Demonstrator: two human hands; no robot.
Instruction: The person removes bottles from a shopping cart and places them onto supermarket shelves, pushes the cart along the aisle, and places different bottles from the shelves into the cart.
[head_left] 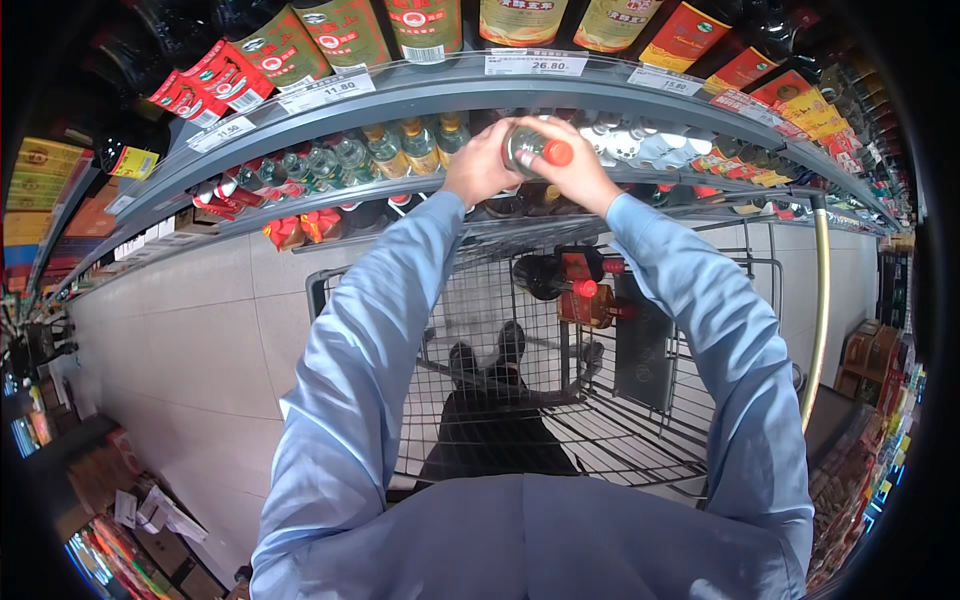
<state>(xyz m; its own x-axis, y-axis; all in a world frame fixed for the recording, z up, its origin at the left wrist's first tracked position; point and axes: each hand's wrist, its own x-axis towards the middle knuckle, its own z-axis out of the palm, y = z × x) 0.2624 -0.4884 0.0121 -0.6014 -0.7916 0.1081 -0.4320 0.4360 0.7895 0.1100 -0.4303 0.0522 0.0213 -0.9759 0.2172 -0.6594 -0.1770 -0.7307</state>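
Both my arms reach forward over the shopping cart toward the shelf. Between my hands is a clear glass bottle [522, 146] with an orange-red cap, its top tilted toward me. My left hand [482, 165] is closed around the bottle's left side. From the right, my right hand [578, 160] wraps it, fingers along the far side. The bottle's lower part and label are hidden. Just left of my left hand stand clear bottles with yellow caps [420, 145] on a lower shelf.
Below my arms is a wire shopping cart [440, 350] holding several bottles, including a dark one with a red cap [545, 278] and an amber one [588, 308]. A grey shelf edge [420, 92] with price tags curves ahead, carrying large dark labelled bottles [425, 30]. A gold-coloured pole [820, 310] stands at right.
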